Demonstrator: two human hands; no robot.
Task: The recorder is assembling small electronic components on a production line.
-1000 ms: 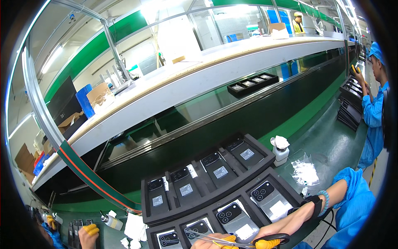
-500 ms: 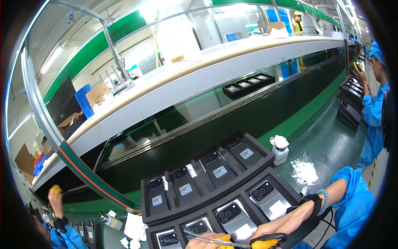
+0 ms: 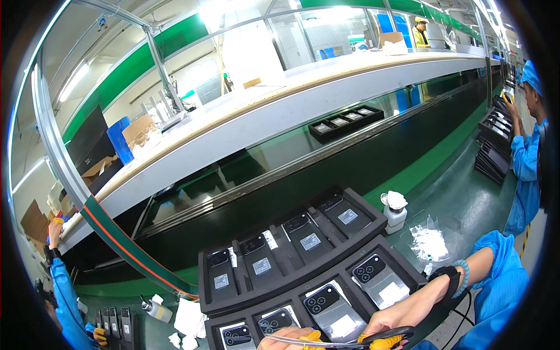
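My right hand (image 3: 389, 325), with yellow covers on its fingertips, is closed around the black looped handle of a pair of scissors (image 3: 332, 343). Their long silver blades point left, the two now close together. At the lower edge my left hand (image 3: 286, 337) is curled beside the blades, one yellow-covered finger against them; whatever it pinches is hidden. Both hands are over the near edge of a black tray (image 3: 370, 314) of several dark phones, among them one phone (image 3: 332, 312) just beyond the blades. Behind it lies a second black tray (image 3: 280, 296), also holding several labelled phones.
A white bottle (image 3: 395, 217) topped with tissue and a clear bag of white pieces (image 3: 429, 242) are to the right. A lying bottle (image 3: 156, 309) and white cloths (image 3: 189, 321) are left. Beyond runs a conveyor with another tray (image 3: 347, 123). Co-workers sit on both sides.
My right hand has shifted slightly right, and the scissor blades have come together. The tray on the conveyor has moved a little left. The left co-worker's raised hand has moved toward the far shelf.
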